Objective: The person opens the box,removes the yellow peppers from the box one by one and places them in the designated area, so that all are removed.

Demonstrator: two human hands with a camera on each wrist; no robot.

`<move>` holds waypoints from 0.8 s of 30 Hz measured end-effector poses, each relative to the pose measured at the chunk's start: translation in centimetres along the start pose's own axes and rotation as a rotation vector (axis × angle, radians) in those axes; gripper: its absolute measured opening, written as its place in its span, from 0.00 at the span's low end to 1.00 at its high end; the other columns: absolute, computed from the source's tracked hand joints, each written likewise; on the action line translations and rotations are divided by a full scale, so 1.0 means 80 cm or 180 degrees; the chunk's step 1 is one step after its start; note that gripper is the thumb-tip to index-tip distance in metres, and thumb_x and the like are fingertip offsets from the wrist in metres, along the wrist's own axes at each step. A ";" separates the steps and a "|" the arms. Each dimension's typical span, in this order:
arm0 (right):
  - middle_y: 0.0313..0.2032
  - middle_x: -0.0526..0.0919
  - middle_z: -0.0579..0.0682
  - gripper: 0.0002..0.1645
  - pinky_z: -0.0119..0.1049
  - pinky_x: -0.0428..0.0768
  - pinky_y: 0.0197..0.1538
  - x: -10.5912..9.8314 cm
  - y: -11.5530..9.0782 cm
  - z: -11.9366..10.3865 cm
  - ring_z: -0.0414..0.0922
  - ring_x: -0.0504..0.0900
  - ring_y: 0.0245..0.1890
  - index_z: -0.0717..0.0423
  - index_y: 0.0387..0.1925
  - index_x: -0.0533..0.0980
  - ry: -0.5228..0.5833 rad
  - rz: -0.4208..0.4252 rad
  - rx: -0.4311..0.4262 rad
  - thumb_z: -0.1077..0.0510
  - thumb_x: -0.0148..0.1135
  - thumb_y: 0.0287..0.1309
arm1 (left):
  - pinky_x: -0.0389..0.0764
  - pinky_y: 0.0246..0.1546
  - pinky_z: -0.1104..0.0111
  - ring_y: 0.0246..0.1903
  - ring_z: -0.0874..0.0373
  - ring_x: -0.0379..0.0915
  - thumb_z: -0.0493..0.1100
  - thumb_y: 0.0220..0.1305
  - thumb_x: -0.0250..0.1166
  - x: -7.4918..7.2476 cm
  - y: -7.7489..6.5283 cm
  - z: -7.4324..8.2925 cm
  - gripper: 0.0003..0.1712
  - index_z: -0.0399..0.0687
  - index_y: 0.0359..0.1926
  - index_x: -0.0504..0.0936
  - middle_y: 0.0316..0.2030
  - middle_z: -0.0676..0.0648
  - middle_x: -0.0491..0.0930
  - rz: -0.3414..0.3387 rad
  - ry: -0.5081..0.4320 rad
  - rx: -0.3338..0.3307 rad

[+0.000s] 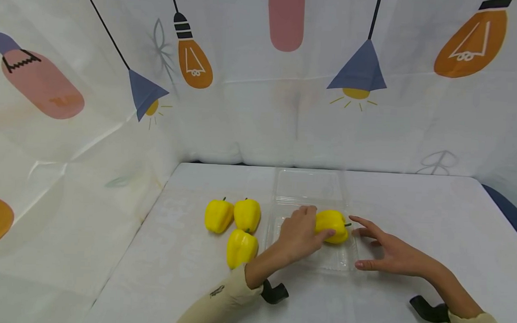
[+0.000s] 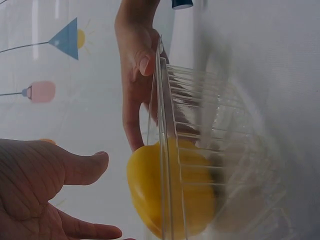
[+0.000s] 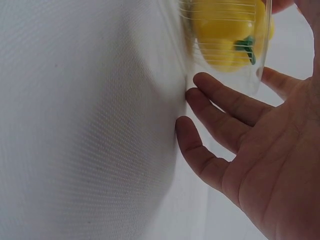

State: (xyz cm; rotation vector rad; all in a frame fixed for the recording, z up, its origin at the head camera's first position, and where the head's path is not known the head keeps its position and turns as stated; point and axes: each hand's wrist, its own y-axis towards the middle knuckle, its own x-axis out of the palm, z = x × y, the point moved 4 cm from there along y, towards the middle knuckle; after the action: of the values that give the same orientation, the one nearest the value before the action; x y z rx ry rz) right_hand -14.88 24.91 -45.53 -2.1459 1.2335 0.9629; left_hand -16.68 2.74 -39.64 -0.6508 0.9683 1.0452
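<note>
A yellow bell pepper [image 1: 331,226] lies on its side inside a clear plastic clamshell container [image 1: 327,263], its green stem [image 3: 246,49] toward the right wall. My left hand [image 1: 300,232] hovers over the container at the pepper's left. In the left wrist view its thumb and fingers are spread, with a gap to the pepper [image 2: 145,185]. My right hand [image 1: 394,254] is at the container's right side, fingers extended and slightly bent. In the right wrist view a fingertip appears at the container's rim; whether it touches is unclear.
Three more yellow bell peppers [image 1: 246,215] stand grouped left of the container on the white table [image 1: 182,254]. The container's lid [image 1: 309,184] lies folded back toward the far edge. A patterned curtain [image 1: 251,118] hangs behind the table.
</note>
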 end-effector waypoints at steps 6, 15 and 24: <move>0.60 0.70 0.56 0.60 0.51 0.75 0.51 0.001 0.001 0.002 0.54 0.73 0.57 0.38 0.72 0.44 0.0058 -0.0053 0.0054 0.38 0.70 0.46 | 0.73 0.37 0.71 0.35 0.62 0.66 0.66 0.58 0.60 0.006 0.004 0.008 0.35 0.47 0.55 0.70 0.52 0.49 0.73 0.0027 -0.0059 0.0021; 0.61 0.69 0.59 0.59 0.55 0.75 0.50 0.002 0.000 0.002 0.58 0.73 0.56 0.37 0.72 0.43 0.0129 -0.0083 0.0059 0.39 0.70 0.47 | 0.71 0.37 0.70 0.37 0.62 0.66 0.69 0.55 0.60 0.015 0.012 0.015 0.36 0.49 0.54 0.70 0.51 0.51 0.72 -0.0045 0.0112 0.0051; 0.60 0.71 0.54 0.60 0.44 0.77 0.50 -0.001 0.000 0.000 0.53 0.74 0.56 0.38 0.72 0.43 -0.0007 -0.0022 0.0010 0.38 0.70 0.45 | 0.70 0.38 0.69 0.39 0.62 0.66 0.69 0.55 0.60 0.026 0.019 0.015 0.36 0.50 0.55 0.68 0.49 0.52 0.72 -0.0061 0.0286 0.0014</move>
State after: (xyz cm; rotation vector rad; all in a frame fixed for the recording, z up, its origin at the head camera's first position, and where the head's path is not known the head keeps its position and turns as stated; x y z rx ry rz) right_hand -14.90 24.93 -45.48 -2.1448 1.2252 0.9596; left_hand -17.33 5.18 -41.00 -0.7070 1.0403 1.0034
